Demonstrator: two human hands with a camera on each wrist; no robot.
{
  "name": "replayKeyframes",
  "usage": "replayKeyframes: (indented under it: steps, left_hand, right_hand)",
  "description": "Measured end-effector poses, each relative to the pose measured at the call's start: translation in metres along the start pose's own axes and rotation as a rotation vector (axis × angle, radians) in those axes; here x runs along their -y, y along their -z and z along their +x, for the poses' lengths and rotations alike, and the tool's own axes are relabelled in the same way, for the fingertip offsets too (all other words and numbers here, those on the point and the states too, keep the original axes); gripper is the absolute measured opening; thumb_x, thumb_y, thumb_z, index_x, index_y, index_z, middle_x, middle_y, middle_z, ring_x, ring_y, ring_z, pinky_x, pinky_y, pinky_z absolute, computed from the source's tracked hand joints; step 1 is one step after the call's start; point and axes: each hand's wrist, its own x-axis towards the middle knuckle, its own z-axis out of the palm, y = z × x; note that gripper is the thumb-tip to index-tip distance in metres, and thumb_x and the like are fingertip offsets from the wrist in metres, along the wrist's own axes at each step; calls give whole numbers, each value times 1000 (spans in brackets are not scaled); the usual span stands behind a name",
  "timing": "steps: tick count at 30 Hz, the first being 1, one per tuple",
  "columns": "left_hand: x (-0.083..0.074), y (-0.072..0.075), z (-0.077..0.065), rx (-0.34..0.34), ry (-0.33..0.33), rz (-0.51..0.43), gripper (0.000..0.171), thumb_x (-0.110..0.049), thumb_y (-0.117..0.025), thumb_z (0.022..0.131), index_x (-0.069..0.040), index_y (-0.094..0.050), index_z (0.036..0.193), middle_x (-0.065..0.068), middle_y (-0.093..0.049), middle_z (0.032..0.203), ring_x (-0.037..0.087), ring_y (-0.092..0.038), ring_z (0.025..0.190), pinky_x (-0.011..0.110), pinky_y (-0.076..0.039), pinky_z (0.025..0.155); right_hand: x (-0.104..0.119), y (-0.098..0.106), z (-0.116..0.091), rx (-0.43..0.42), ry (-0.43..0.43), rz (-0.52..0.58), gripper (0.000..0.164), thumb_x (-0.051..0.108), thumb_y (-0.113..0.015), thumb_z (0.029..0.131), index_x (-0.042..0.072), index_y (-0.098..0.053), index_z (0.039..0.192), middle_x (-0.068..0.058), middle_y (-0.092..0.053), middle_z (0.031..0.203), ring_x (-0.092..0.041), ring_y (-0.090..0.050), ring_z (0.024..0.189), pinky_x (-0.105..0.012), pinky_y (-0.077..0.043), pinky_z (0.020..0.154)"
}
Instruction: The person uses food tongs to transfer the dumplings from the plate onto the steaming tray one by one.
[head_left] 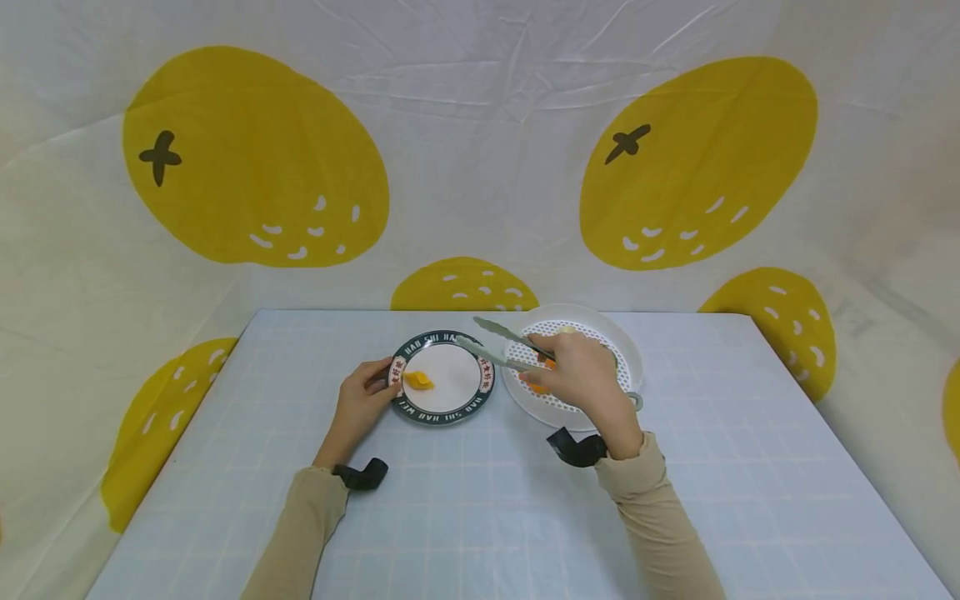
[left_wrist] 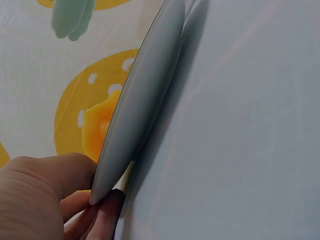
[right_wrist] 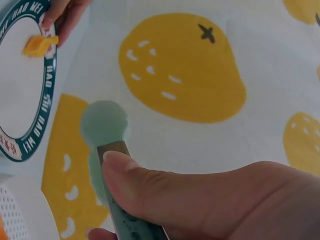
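My left hand [head_left: 365, 402] grips the left rim of a white plate [head_left: 450, 383] with a dark green lettered border, thumb on top and fingers beneath. On the plate's left side lies a small yellow-orange piece of food [head_left: 417, 380]; its exact kind I cannot tell. In the left wrist view the plate [left_wrist: 145, 100] appears edge-on beside the thumb. My right hand [head_left: 581, 371] holds pale green tongs [head_left: 501, 332] above the table, their tips spread apart over the plate's right side with nothing between them. In the right wrist view my thumb presses on the tongs' handle [right_wrist: 120, 200].
Under my right hand stands a white perforated strainer basket [head_left: 636, 350] with orange and green pieces in it, partly hidden by the hand. A pale checked cloth [head_left: 450, 517] covers the table. Behind it hangs a white curtain with yellow fruit prints [head_left: 255, 158].
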Motion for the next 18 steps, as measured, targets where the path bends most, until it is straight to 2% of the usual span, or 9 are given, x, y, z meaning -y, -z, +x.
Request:
replayKeyframes:
  steps: [2, 8, 14, 18]
  left_hand:
    - [1, 1, 0, 4, -3, -5, 53, -7, -71, 90, -5, -54, 141, 12, -55, 131, 26, -54, 123, 35, -50, 102]
    - [1, 1, 1, 12, -4, -9, 53, -6, -71, 90, -5, -54, 141, 12, -55, 131, 27, -54, 122, 35, -50, 102]
    - [2, 2, 1, 15, -22, -17, 53, -5, -71, 89, -3, -54, 140, 13, -55, 131, 28, -54, 123, 35, -50, 102]
    - [2, 2, 1, 13, -36, -26, 53, -4, -71, 88, -2, -55, 139, 14, -56, 131, 28, -55, 123, 33, -50, 102]
  right_hand:
    - [6, -7, 4, 4, 20, 4, 50, 36, -81, 79, 19, -71, 125, 0, -69, 86, -21, -50, 64, -32, -37, 45]
    - [21, -29, 11, 51, 56, 43, 54, 34, -82, 81, 16, -68, 129, -4, -73, 98, -19, -49, 63, -29, -36, 46]
    - [32, -45, 15, 93, 97, 4, 53, 36, -82, 80, 18, -69, 128, -5, -73, 99, -18, -50, 66, -29, -37, 49]
    - [38, -54, 16, 127, 131, 0, 44, 34, -83, 80, 16, -73, 119, -1, -68, 87, -18, -51, 68, -29, -37, 50]
